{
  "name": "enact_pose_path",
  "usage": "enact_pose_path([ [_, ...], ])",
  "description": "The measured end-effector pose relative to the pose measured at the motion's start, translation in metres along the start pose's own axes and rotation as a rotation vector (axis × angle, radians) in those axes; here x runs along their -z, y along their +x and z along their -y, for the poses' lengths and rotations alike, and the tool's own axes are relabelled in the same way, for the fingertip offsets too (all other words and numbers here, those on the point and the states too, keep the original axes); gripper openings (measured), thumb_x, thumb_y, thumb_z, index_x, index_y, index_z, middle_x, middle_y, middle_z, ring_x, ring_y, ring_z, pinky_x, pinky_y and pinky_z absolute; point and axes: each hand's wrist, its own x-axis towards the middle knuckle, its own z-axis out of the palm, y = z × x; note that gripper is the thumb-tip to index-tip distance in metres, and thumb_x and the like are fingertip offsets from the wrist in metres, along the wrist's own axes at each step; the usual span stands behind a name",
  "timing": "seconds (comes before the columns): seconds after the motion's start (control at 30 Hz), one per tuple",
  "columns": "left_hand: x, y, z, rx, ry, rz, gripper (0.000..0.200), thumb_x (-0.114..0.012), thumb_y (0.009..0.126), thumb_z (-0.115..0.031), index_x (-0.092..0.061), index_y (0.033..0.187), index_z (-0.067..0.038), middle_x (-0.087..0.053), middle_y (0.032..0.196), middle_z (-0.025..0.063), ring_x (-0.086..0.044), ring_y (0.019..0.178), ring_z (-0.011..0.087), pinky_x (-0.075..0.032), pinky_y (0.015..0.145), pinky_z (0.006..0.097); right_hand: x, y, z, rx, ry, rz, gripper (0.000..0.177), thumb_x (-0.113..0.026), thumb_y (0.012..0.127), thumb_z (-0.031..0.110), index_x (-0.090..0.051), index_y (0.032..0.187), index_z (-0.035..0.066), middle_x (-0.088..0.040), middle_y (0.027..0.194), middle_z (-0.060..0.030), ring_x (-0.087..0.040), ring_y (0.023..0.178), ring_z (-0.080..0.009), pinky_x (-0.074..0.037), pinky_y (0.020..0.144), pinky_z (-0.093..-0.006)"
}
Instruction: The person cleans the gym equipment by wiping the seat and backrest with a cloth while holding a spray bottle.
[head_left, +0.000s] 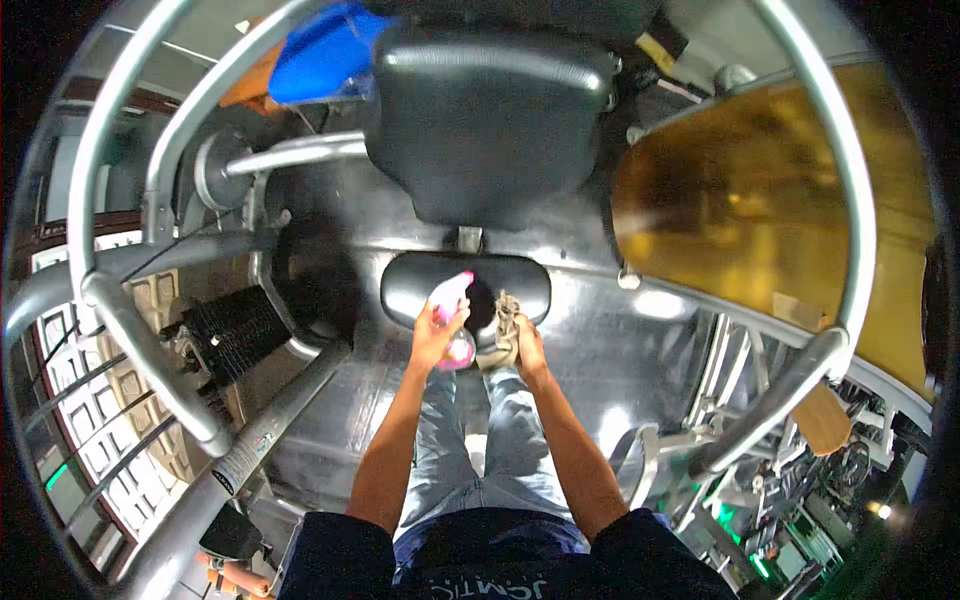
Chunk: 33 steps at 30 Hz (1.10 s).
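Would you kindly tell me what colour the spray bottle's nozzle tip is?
The nozzle tip is pink; see the head view.

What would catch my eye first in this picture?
Probably the big black pad at top centre, with a glossy amber panel to its right. Below, near the middle, the left hand grips a pink-topped spray bottle and the right hand a crumpled cloth.

Patchy glare whitens the dark floor [590, 365], while the bowed, black-rimmed edges look grainy, perhaps slightly blurred.
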Motion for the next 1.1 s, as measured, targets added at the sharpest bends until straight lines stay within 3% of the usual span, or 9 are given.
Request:
enact_pose_path([
  [0.1,-0.006,-0.023,-0.072,-0.122,-0.031,-0.043,0.032,-0.067,0.086,-0.001,-0.059,0.117,-0.004,-0.067,0.11,0.0075,-0.062,0.091,0.0097,-0.05,0.08,0.0251,-0.046,-0.039,0.059,-0.061,0.077,-0.039,0.04,-0.042,0.099,0.041,-0.059,0.115,0.009,-0.064,0.094,-0.0029,-0.063,0.079,-0.0148,-0.052,0.077,-0.0271],
  [0.2,-0.03,-0.023,-0.142,-0.15,0.091,-0.028,0.027,-0.063,0.089,-0.006,-0.062,0.116,-0.005,-0.068,0.109,0.005,-0.057,0.077,0.007,-0.047,0.07,0.0239,-0.054,-0.023,0.099,0.064,0.046,0.077,0.047,-0.036,0.1,0.044,-0.056,0.123,0.009,-0.063,0.106,-0.005,-0.061,0.09,-0.0198,-0.056,0.08,-0.0407],
  [0.23,-0.034,-0.023,-0.164,-0.167,0.157,-0.027,0.026,-0.062,0.09,-0.007,-0.063,0.116,-0.005,-0.067,0.109,0.004,-0.054,0.073,0.0066,-0.046,0.067,0.0238,-0.089,-0.065,0.139,0.106,0.159,0.144,0.04,-0.046,0.096,0.04,-0.059,0.111,0.005,-0.063,0.091,-0.0053,-0.062,0.084,-0.0203,-0.057,0.073,-0.0405],
  [0.37,-0.06,-0.038,-0.258,-0.343,0.022,0.11,0.028,-0.06,0.092,-0.009,-0.058,0.12,-0.004,-0.065,0.113,0.0069,-0.056,0.083,0.009,-0.048,0.078,0.0259,-0.143,-0.118,0.209,0.196,0.321,0.36,0.038,-0.041,0.1,0.039,-0.049,0.125,0.011,-0.055,0.116,-0.0075,-0.059,0.098,-0.0276,-0.057,0.077,-0.0567],
  [0.57,-0.088,-0.055,-0.381,-0.683,-0.029,0.164,0.041,-0.057,0.097,-0.018,-0.044,0.132,-0.002,-0.055,0.112,0.0085,-0.061,0.094,0.0185,-0.054,0.072,0.0314,-0.204,-0.216,0.299,0.512,0.156,0.379,0.03,-0.042,0.099,0.028,-0.049,0.125,0.014,-0.061,0.101,-0.0026,-0.065,0.073,-0.0169,-0.05,0.046,-0.0245],
  [0.77,-0.086,-0.056,-0.458,-0.738,-0.099,0.294,0.043,-0.055,0.097,-0.026,-0.049,0.13,0.001,-0.061,0.105,0.0103,-0.062,0.09,0.0181,-0.055,0.063,0.0292,-0.231,-0.234,0.325,0.628,0.196,0.447,0.035,-0.04,0.099,0.03,-0.047,0.13,0.015,-0.061,0.101,-0.0028,-0.062,0.068,-0.014,-0.047,0.043,-0.0216],
  [0.8,-0.09,-0.058,-0.471,-0.808,-0.02,0.246,0.037,-0.052,0.099,-0.03,-0.053,0.12,0.001,-0.065,0.102,0.0132,-0.065,0.069,0.0181,-0.054,0.058,0.0292,-0.236,-0.234,0.325,0.646,0.196,0.439,0.035,-0.04,0.099,0.03,-0.047,0.13,0.015,-0.061,0.101,-0.0028,-0.062,0.068,-0.014,-0.047,0.043,-0.0216],
  [0.9,-0.082,-0.059,-0.5,-0.819,0.015,0.335,0.034,-0.052,0.098,-0.021,-0.052,0.124,0.001,-0.065,0.101,0.0127,-0.064,0.068,0.0164,-0.053,0.059,0.0288,-0.254,-0.237,0.321,0.675,0.224,0.428,0.036,-0.04,0.1,0.034,-0.048,0.13,0.015,-0.061,0.103,-0.0026,-0.062,0.067,-0.0138,-0.048,0.043,-0.0221],
  [1.1,-0.075,-0.047,-0.534,-0.833,0.101,0.458,0.032,-0.052,0.096,-0.012,-0.053,0.125,0.002,-0.064,0.106,0.0116,-0.062,0.067,0.0146,-0.052,0.058,0.0277,-0.285,-0.26,0.324,0.845,0.156,0.34,0.041,-0.062,0.093,0.026,-0.049,0.129,0.013,-0.061,0.098,-0.0009,-0.059,0.067,-0.0085,-0.048,0.045,-0.0214],
])
